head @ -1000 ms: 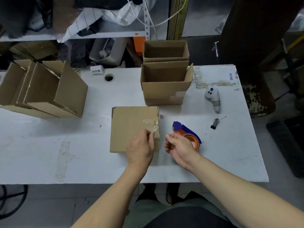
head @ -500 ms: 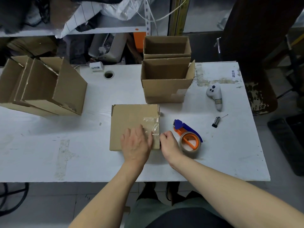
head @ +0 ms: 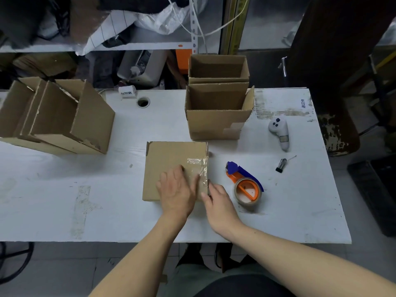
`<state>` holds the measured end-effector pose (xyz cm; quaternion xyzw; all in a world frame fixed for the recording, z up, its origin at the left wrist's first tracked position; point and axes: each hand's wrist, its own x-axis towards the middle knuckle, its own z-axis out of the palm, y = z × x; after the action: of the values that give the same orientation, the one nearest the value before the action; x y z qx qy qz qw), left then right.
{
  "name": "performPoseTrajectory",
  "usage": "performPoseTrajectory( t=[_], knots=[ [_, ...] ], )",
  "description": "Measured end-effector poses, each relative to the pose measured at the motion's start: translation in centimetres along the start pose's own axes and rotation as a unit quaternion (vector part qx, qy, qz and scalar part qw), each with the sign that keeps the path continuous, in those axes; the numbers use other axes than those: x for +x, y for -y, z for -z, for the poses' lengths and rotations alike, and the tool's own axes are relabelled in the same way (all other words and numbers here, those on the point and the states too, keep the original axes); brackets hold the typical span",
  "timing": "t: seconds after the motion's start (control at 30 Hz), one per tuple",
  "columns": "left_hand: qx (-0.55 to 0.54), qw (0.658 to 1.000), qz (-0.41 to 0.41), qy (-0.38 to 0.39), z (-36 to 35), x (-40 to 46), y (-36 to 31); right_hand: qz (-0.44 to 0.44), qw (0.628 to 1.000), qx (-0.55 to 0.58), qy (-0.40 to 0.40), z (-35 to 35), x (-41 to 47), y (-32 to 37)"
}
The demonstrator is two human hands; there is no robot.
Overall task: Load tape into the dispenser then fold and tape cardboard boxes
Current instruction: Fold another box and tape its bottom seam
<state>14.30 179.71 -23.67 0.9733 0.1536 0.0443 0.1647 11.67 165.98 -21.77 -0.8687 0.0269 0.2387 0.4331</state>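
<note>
A closed brown cardboard box (head: 169, 161) sits on the white table (head: 107, 189) in front of me, with clear tape (head: 200, 166) wrinkled over its right edge. My left hand (head: 179, 191) lies flat on the box top, fingers straight, pressing beside the tape. My right hand (head: 220, 202) rests against the box's right side at the near corner, fingers extended. An orange and blue tape dispenser (head: 245, 185) holding a clear tape roll lies on the table just right of my right hand.
Two open boxes (head: 216, 116) stand behind the closed one. More open boxes (head: 60, 118) lie tipped at the left. A white controller (head: 279, 132) and a small black tool (head: 280, 165) lie at the right. Cluttered shelves fill the back.
Both hands came down from pinching the tape's loose end above the box. The left now presses flat on the top; the right rests against the box's right side.
</note>
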Motion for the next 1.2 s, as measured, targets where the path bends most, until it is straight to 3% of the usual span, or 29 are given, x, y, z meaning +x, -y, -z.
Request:
performPoseTrajectory(
  t=[0.1,0.23,0.5,0.77,0.9,1.0,1.13,1.2],
  knots=[
    [-0.018,1.000,0.002,-0.010,0.5,0.6,0.5,-0.007,1.000,-0.013,0.005,0.9,0.6,0.2],
    [0.049,0.994,0.076,0.064,1.4,1.3,-2.1,-0.028,0.998,-0.035,0.041,1.4,0.9,0.9],
    [0.075,0.982,0.109,0.133,2.1,3.5,-3.2,-0.062,0.992,-0.050,0.099,2.8,1.8,1.6],
    [0.056,0.972,0.123,0.191,2.1,5.5,-3.8,-0.085,0.990,-0.043,0.107,3.2,2.3,1.6],
    [0.060,0.976,0.086,0.193,2.7,5.5,-3.5,-0.091,0.991,-0.018,0.099,3.2,2.2,1.7],
    [-0.025,0.983,0.070,0.165,3.2,4.4,-1.7,-0.083,0.993,0.008,0.085,3.7,2.3,1.9],
    [-0.057,0.989,-0.050,0.129,2.5,1.0,1.0,-0.031,0.995,0.036,0.089,3.9,2.6,1.6],
    [-0.057,0.990,-0.065,0.111,1.7,0.2,1.4,-0.015,0.997,-0.015,0.069,3.1,1.9,1.2]
  ],
)
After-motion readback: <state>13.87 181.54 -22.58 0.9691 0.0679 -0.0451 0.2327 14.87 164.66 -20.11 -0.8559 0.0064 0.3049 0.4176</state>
